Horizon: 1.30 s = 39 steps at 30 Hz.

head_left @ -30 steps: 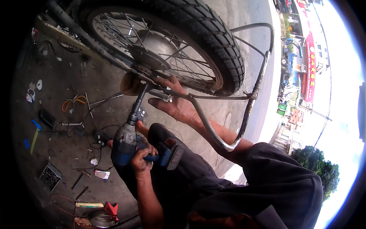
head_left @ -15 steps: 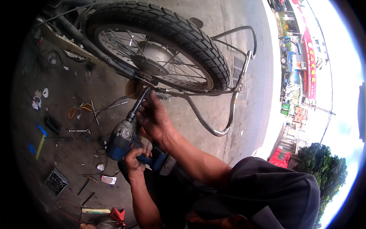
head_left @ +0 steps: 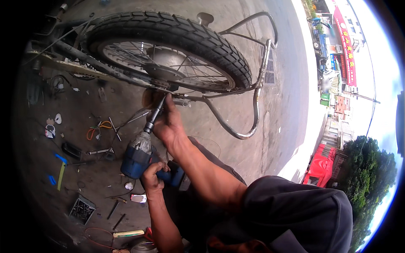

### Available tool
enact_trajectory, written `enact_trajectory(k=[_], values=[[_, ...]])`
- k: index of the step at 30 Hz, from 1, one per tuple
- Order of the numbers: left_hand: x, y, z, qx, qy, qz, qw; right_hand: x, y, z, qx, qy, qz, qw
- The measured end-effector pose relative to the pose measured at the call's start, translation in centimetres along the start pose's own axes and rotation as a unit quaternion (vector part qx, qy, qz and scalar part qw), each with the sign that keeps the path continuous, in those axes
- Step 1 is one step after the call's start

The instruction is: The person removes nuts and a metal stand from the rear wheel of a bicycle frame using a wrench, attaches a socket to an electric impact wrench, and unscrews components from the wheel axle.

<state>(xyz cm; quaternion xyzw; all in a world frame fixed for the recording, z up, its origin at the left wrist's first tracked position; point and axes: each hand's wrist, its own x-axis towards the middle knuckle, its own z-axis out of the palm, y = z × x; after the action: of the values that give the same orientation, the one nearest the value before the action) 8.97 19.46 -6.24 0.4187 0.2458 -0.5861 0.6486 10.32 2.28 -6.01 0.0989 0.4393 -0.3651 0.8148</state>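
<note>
A blue cordless impact wrench [head_left: 137, 160] is in my left hand [head_left: 152, 176], whose fingers wrap its grip. From its nose a long metal socket [head_left: 155, 114] reaches up to the axle end beside the wheel hub [head_left: 168, 63]. My right hand [head_left: 170, 126] is closed round the socket near its tip, with the thumb up by the axle; its other fingers are partly hidden behind the shaft. The spoked wheel lies tilted above both hands, its knobbly black tyre [head_left: 206, 44] mounted in a dark frame [head_left: 95, 61]. The nut itself is too hidden to make out.
A bent metal tube frame [head_left: 256, 109] extends right of the wheel. On the floor at left lie a combination wrench [head_left: 100, 151], orange-handled scissors [head_left: 92, 133], a hammer [head_left: 114, 207] and a dark bin [head_left: 76, 218] of small parts. A drain grate [head_left: 268, 69] lies beyond.
The view has shifted: the floor tools appear farther right and the wheel slightly higher at its hub. Both hands keep their hold, and the socket still meets the axle.
</note>
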Motion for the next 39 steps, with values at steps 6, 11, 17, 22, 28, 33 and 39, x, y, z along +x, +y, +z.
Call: enact_trajectory(k=[6,11,17,22,28,33,39], values=[[-0.9,0.9,-1.2,-0.007,-0.013,-0.007,1.000,0.7,-0.5,-1.0,-0.021,-0.016,0.018,0.999],[-1.6,-0.1,-4.1,-0.141,-0.091,-0.053,0.984,1.4,-0.1,-0.7,-0.061,0.014,-0.035,0.997],[-1.9,1.6,-4.4,-0.096,-0.081,-0.041,0.991,-1.1,0.2,-1.4,-0.280,0.022,-0.021,0.960],[-4.9,3.0,-4.9,-0.059,-0.090,-0.032,0.994,-4.3,0.4,0.6,-0.345,0.026,-0.036,0.938],[-11.0,5.6,-4.4,0.171,-0.087,0.044,0.980,-10.2,-0.5,-0.6,-0.314,-0.008,-0.018,0.949],[-16.2,7.1,-0.9,0.350,-0.027,0.119,0.929,-15.5,-2.5,-0.3,-0.426,0.022,-0.158,0.891],[-18.5,5.6,2.8,0.524,-0.080,0.231,0.816,-20.2,-9.4,0.2,-0.357,-0.018,-0.078,0.931]])
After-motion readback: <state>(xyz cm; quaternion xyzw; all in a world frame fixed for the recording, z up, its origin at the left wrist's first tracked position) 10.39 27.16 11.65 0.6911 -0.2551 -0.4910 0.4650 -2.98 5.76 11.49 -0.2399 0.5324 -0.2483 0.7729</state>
